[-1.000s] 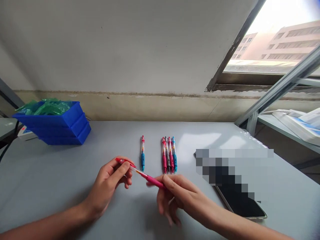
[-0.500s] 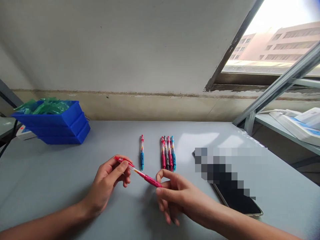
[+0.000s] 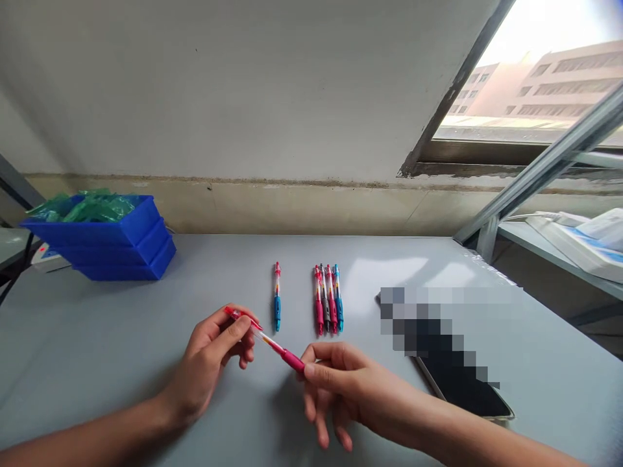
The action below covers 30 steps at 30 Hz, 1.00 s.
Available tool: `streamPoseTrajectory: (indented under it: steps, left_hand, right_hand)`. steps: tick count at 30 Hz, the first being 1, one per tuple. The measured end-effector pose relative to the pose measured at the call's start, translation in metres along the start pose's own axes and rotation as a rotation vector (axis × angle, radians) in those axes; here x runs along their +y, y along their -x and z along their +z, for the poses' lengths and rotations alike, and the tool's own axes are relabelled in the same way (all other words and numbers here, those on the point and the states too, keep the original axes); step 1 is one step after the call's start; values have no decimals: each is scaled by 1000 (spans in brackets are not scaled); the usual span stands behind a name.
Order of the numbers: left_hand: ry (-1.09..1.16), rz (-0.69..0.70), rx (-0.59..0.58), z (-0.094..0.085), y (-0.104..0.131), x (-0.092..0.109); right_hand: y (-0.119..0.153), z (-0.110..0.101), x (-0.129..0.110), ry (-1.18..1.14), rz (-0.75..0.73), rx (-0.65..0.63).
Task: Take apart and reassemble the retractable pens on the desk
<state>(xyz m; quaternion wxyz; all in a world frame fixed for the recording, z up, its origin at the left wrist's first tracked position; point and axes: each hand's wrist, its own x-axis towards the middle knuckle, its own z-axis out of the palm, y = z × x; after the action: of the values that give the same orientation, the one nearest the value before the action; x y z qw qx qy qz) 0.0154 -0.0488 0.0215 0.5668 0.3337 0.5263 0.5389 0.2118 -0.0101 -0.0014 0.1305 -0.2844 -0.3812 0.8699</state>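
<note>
A pen with a pink grip and red clip (image 3: pixel 271 345) is held slantwise above the table between both hands. My left hand (image 3: pixel 219 350) pinches its red clip end between thumb and fingers. At the lower end, my right hand (image 3: pixel 335 383) closes thumb and index finger on the pink tip, its other fingers hanging loosely. Behind the hands lies a single pen with a blue grip and red top (image 3: pixel 277 297). To its right, several pens (image 3: pixel 328 299) with pink, black and blue grips lie side by side.
Stacked blue bins (image 3: pixel 141 243) holding green plastic bags (image 3: pixel 100 206) stand at the back left of the grey table (image 3: pixel 219 259). A dark phone-like object (image 3: pixel 467 386), partly pixelated, lies on the right. Behind are a wall, a metal frame and a window.
My right hand has shifted slightly left and down, and its thumb and index finger have closed on the pen's pink tip. My left hand has barely moved.
</note>
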Motion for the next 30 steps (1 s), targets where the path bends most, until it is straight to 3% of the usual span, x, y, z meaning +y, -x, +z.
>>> streamPoseTrajectory:
  steps: [7,13,23,30]
  left_hand:
    - [-14,26,20,3,4,0]
    - [21,36,17,1,2,-2]
    - [10,48,22,2,4,-1]
    - [85,100,122,-4,-3,1]
  right_hand:
    - [4,4,-1,32,-72,57]
    - [0,1,3,-99,72,-77]
    - [4,6,1,67,-69,22]
    - [3,7,2,91,-140,70]
